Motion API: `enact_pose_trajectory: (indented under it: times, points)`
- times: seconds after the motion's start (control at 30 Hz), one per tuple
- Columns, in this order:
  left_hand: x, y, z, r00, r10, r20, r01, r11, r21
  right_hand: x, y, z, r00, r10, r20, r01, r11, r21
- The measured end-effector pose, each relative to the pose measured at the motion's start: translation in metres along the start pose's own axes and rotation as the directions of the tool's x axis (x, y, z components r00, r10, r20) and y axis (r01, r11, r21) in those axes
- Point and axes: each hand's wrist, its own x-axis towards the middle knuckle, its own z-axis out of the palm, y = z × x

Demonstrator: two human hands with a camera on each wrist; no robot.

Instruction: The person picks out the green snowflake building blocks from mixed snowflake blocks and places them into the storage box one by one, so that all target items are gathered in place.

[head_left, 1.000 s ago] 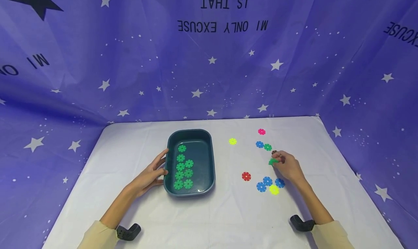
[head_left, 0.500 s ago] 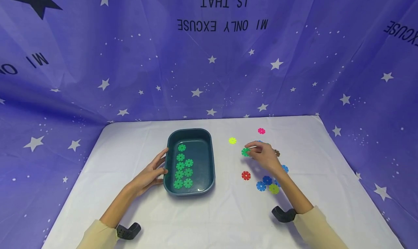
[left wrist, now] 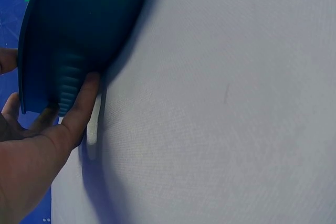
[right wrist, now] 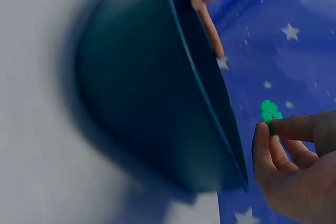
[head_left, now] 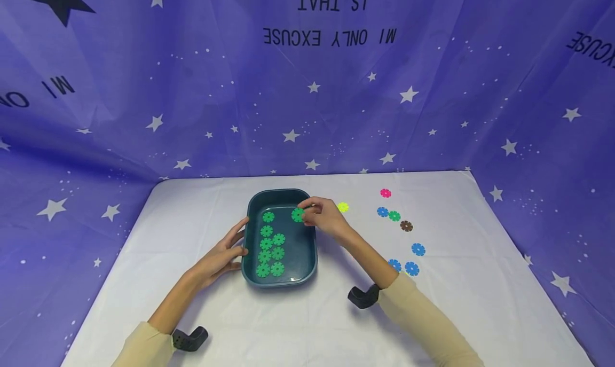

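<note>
Pinched in my right hand (head_left: 324, 216) is a green notched plastic building disc (head_left: 298, 215), held above the tray's far right part; the right wrist view shows thumb and fingertips on this disc (right wrist: 270, 114). The dark teal rectangular tray (head_left: 302, 263) rests on the table. My left hand (head_left: 218, 260) holds its left wall, with fingertips at the rim and, in the left wrist view, another finger (left wrist: 84, 103) low on the outer side. Several green discs (head_left: 266, 244) lie along the left half of the tray floor.
On the white tablecloth (head_left: 298, 324) right of the tray lie a yellow disc (head_left: 343, 207), a pink disc (head_left: 385, 193), a green disc (head_left: 394, 216), a brown disc (head_left: 406, 226) and several blue discs (head_left: 418, 249). My right forearm covers others. A purple starry curtain (head_left: 269, 105) stands behind.
My right hand has picked up a green disc from the right-hand group and carried it left, over the tray. The left hand has stayed on the tray's left side.
</note>
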Motion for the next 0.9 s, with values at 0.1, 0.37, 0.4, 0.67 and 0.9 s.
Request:
enact_pose_trajectory:
  times: [0.1, 0.37, 0.4, 0.67, 0.9]
  points:
    - [0.0, 0.0, 0.001, 1.0, 0.003, -0.001, -0.003, 1.0, -0.003, 0.008, -0.003, 0.019, 0.999, 0.004, 0.038, -0.005, 1.0, 0.003]
    - [0.0, 0.0, 0.0, 1.0, 0.008, 0.007, -0.008, 1.0, 0.0, 0.025, 0.004, 0.052, 0.999, 0.042, 0.002, -0.042, 0.999, -0.002]
    - [0.0, 0.0, 0.001, 1.0, 0.008, 0.009, -0.008, 1.0, 0.002, 0.026, 0.006, 0.054, 0.999, 0.05, -0.013, -0.051, 0.999, -0.007]
    - [0.0, 0.001, 0.0, 1.0, 0.005, 0.003, -0.005, 1.0, 0.012, 0.035, 0.021, 0.07, 0.992, 0.059, -0.107, -0.071, 0.991, -0.112]
    - [0.0, 0.0, -0.001, 1.0, 0.007, 0.014, -0.007, 1.0, 0.013, 0.041, 0.033, 0.076, 0.985, 0.021, -0.169, -0.069, 0.957, -0.283]
